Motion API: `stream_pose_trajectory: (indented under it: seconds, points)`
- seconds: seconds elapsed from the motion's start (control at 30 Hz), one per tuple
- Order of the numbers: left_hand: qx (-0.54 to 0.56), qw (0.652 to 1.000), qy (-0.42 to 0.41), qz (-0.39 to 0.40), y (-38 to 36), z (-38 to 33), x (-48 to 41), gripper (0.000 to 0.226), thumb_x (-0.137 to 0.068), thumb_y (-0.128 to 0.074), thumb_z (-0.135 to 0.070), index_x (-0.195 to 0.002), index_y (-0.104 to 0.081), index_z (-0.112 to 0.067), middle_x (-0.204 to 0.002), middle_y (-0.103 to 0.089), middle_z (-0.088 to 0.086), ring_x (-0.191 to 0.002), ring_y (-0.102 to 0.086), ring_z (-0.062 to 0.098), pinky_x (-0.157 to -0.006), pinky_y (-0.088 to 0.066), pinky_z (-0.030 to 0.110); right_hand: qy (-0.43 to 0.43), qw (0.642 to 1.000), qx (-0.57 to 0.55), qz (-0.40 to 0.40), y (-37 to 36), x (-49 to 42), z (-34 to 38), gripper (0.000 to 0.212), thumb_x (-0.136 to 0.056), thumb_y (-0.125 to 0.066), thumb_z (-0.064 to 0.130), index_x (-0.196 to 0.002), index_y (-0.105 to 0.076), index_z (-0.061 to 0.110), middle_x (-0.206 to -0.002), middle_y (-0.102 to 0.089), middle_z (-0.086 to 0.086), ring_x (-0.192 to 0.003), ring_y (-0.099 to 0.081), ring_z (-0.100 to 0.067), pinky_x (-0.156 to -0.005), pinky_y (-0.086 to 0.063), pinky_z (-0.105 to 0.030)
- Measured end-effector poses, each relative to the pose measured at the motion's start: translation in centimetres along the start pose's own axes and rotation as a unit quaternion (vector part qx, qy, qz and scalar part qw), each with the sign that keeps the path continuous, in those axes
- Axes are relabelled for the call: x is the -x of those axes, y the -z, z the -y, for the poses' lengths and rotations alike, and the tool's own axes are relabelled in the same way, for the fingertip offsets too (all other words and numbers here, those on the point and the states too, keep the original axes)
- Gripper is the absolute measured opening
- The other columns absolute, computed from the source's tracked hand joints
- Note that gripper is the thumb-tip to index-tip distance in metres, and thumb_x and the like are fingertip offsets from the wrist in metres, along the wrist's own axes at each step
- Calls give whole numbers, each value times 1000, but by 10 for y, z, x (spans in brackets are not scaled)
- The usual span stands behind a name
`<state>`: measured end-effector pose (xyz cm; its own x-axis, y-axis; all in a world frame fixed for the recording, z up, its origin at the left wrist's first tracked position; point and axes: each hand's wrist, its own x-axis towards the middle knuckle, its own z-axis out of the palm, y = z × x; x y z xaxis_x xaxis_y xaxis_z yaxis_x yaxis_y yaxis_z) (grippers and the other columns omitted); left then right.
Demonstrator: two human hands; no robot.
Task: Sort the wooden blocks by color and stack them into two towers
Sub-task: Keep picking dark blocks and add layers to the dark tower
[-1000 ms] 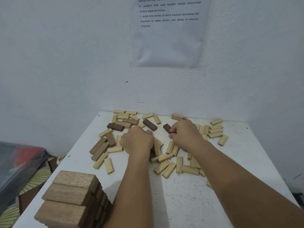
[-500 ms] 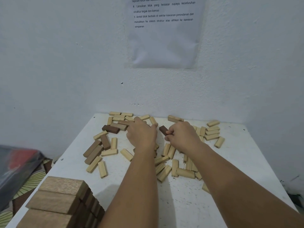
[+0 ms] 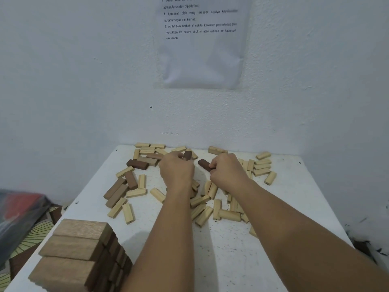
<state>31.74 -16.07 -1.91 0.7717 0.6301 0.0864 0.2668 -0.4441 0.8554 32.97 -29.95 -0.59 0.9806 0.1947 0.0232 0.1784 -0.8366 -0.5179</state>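
Loose wooden blocks lie scattered over the far half of a white table (image 3: 294, 207): several pale ones (image 3: 261, 167) and several brown ones (image 3: 114, 191). My left hand (image 3: 176, 170) grips a dark brown block (image 3: 187, 155), which sticks up past its fingers. My right hand (image 3: 227, 171) holds another dark brown block (image 3: 204, 164) by one end. A tower of brown blocks (image 3: 75, 258) stands at the near left corner, three blocks across its top layer.
A white wall rises right behind the table, with a printed paper sheet (image 3: 203, 43) taped to it. Left of the table, on the floor, lie a patterned mat (image 3: 31, 234) and a dark bag (image 3: 19, 209).
My left hand moved away from me toward the wall and picked up a dark brown block. My right hand kept its dark block and barely shifted. The camera tilted slightly.
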Motion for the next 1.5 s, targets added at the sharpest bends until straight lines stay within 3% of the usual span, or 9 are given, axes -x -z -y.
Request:
stream_pose_trajectory:
  seconds: [0.07, 0.37, 0.53, 0.63, 0.87, 1.0, 1.2, 1.33, 1.5]
  points:
    - [21, 1000, -10, -2, 7, -7, 14, 19, -86, -70, -8, -101, -76, -17, -80, -67, -6, -77, -65, 15, -57, -46, 25, -14, 999, 0, -31, 8, 11, 1, 19, -79, -59, 0, -76, -74, 10, -75, -64, -6, -66, -60, -19, -55, -51, -28]
    - [54, 987, -127, 79, 76, -22, 147, 16, -85, -73, -14, -96, -76, -27, -82, -69, -11, -81, -63, 7, -74, -53, 28, -57, 985, -76, -147, 37, 144, 1, 14, -83, -63, 8, -73, -73, 10, -74, -64, -3, -71, -62, -24, -59, -50, -34]
    - [-17, 980, -144, 133, 125, 25, 218, 15, -86, -75, -18, -100, -76, -25, -85, -69, -12, -82, -62, 7, -73, -54, 29, -98, 985, -66, -125, 22, 236, -7, 10, -83, -67, 11, -83, -77, 9, -76, -65, 2, -80, -62, -23, -63, -50, -28]
    - [-45, 976, -155, 145, 142, 51, 242, 14, -87, -73, -20, -100, -76, -25, -85, -68, -12, -82, -62, 9, -68, -49, 24, -97, 989, -43, -102, 2, 277, -5, 8, -85, -68, 15, -85, -76, 14, -76, -59, 8, -78, -60, -18, -57, -35, -16]
    - [-80, 969, -169, 159, 156, 74, 269, 6, -90, -71, -25, -95, -72, -22, -85, -64, -9, -79, -57, 9, -62, -38, 20, -54, 993, -45, -90, -31, 321, 7, 19, -87, -70, 20, -105, -70, 18, -102, -61, 5, -91, -57, -12, -77, -45, -21]
    - [-95, 963, -175, 183, 159, 83, 272, 19, -88, -75, -40, -98, -69, -24, -88, -61, -10, -86, -59, 13, -65, -36, 17, -1, 996, -58, -73, -31, 326, 1, 32, -86, -70, 29, -117, -64, 24, -100, -54, 13, -82, -50, -1, -70, -35, -11]
    - [-139, 905, -195, 352, 200, 82, 259, 86, -85, -78, -38, -158, -34, -27, -156, -41, -7, -139, -45, 17, -115, -40, 35, 63, 997, 39, -7, -22, 318, -4, 73, -77, -55, 52, -145, -45, 30, -110, -53, 12, -93, -55, -10, -79, -49, -28]
    - [-231, 839, -273, 411, 216, 83, 243, 85, -82, -75, -19, -157, -35, -32, -148, -49, -7, -135, -45, 19, -110, -45, 39, 81, 988, 131, 17, -21, 307, -2, 84, -83, -48, 47, -160, -24, 26, -125, -54, 8, -97, -58, -17, -77, -46, -29]
    - [-231, 846, -273, 396, 208, 85, 235, 80, -86, -73, -18, -156, -37, -29, -144, -48, -8, -131, -46, 17, -108, -46, 36, 75, 987, 141, -17, -31, 303, -4, 77, -83, -42, 44, -158, -32, 27, -124, -56, 9, -93, -61, -18, -75, -48, -30]
